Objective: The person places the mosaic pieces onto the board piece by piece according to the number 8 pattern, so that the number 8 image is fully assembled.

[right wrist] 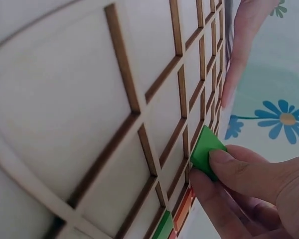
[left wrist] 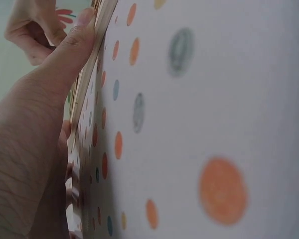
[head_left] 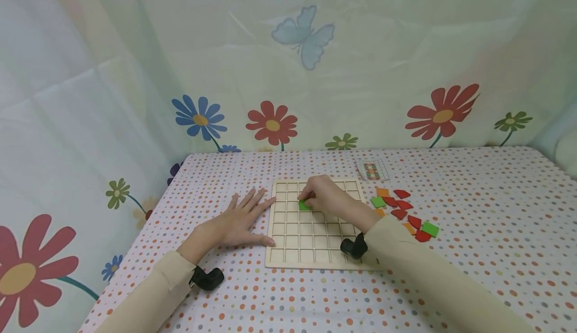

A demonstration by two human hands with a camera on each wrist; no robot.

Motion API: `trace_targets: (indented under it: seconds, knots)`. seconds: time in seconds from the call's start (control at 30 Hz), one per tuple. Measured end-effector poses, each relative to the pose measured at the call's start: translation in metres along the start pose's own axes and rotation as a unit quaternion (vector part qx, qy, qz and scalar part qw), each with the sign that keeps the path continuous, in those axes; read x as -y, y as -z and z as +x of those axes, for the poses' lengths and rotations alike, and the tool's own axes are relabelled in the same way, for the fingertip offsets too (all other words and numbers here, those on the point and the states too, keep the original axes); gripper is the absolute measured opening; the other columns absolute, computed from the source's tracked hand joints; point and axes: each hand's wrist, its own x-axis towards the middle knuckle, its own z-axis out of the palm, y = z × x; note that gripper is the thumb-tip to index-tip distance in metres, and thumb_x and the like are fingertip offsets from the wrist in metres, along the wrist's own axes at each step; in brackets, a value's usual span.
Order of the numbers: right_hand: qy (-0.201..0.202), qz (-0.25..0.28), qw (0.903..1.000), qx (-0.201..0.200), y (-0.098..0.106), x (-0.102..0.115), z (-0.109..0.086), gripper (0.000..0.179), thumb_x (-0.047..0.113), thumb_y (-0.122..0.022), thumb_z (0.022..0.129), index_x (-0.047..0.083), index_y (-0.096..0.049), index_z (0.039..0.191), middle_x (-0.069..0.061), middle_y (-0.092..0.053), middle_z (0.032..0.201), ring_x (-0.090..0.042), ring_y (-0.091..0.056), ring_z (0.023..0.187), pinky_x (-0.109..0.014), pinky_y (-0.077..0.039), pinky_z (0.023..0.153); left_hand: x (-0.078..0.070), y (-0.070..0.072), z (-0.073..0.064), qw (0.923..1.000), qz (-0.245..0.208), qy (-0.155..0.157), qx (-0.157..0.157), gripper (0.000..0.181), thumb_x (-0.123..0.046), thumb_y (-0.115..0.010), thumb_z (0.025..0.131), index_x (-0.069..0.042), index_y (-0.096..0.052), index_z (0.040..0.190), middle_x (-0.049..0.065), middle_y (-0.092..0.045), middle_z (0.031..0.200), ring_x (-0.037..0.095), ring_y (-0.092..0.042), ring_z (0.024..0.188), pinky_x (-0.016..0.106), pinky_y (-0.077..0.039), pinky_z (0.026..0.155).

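My right hand [head_left: 331,198] pinches a green square tile [right wrist: 205,152] between thumb and fingers, over the upper middle of a wooden grid board [head_left: 288,259]. In the right wrist view the tile is tilted against the grid's ridges. My left hand [head_left: 239,220] lies flat with spread fingers at the board's left side. Its thumb [left wrist: 79,37] touches the board's edge in the left wrist view. Another green piece [right wrist: 163,225] and an orange-red piece [right wrist: 182,216] show low in the right wrist view, partly cut off. The right hand and forearm hide part of the board.
Right of the board lie loose red quarter-round pieces [head_left: 414,221], orange squares [head_left: 382,192] and green squares [head_left: 430,229]. A small card with a coloured grid pattern [head_left: 372,170] lies behind them. A dotted cloth [head_left: 487,233] covers the table; a flowered curtain [head_left: 360,72] hangs behind.
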Motion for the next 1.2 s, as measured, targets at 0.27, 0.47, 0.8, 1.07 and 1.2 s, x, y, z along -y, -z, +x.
trace_targets:
  seconds: [0.27,0.47,0.8,1.07,1.2]
  knots:
    - [-0.010,-0.025,0.9996,0.005,0.004,0.003,0.002,0.016,-0.013,-0.077,0.087,-0.006,-0.081,0.101,-0.016,-0.077,0.096,-0.024,-0.075,0.089,-0.030,-0.062,0.076,-0.002,0.002,0.003,1.0000,0.007,-0.002,0.000,0.108,-0.085,-0.053,0.088,-0.032,-0.009,0.170,0.006,0.003,0.176,0.032,0.005,0.161,0.064,0.003,0.125]
    - [-0.026,-0.031,0.9991,0.016,0.006,0.006,0.002,0.017,-0.013,-0.076,0.088,-0.006,-0.081,0.103,-0.016,-0.077,0.098,-0.027,-0.075,0.094,-0.030,-0.062,0.077,-0.003,0.004,0.005,1.0000,0.008,-0.003,0.001,0.108,-0.085,-0.053,0.088,-0.032,-0.009,0.170,0.006,0.003,0.176,0.032,0.004,0.161,0.064,0.002,0.125]
    - [-0.058,-0.050,0.9962,0.042,0.006,0.017,0.006,0.021,-0.013,-0.076,0.088,-0.007,-0.079,0.107,-0.018,-0.077,0.106,-0.031,-0.074,0.102,-0.031,-0.062,0.084,-0.004,0.003,0.003,1.0000,0.007,-0.001,-0.004,0.107,-0.085,-0.053,0.088,-0.032,-0.010,0.170,0.006,0.002,0.176,0.032,0.004,0.161,0.064,0.001,0.126]
    - [-0.024,-0.046,0.9984,0.020,-0.002,0.011,-0.001,0.016,-0.014,-0.072,0.091,-0.008,-0.080,0.103,-0.020,-0.077,0.106,-0.034,-0.073,0.106,-0.034,-0.062,0.085,-0.002,0.000,0.001,1.0000,0.006,-0.003,-0.007,0.107,-0.084,-0.055,0.088,-0.030,-0.012,0.170,0.008,0.000,0.176,0.034,0.002,0.161,0.065,0.000,0.125]
    - [-0.001,-0.034,0.9993,0.019,-0.003,0.008,-0.007,0.019,-0.015,-0.073,0.089,-0.010,-0.079,0.107,-0.021,-0.077,0.107,-0.033,-0.073,0.106,-0.033,-0.062,0.085,-0.002,-0.001,0.000,1.0000,0.002,-0.003,-0.007,0.106,-0.082,-0.056,0.089,-0.029,-0.013,0.170,0.010,-0.001,0.176,0.035,0.001,0.161,0.066,0.000,0.125]
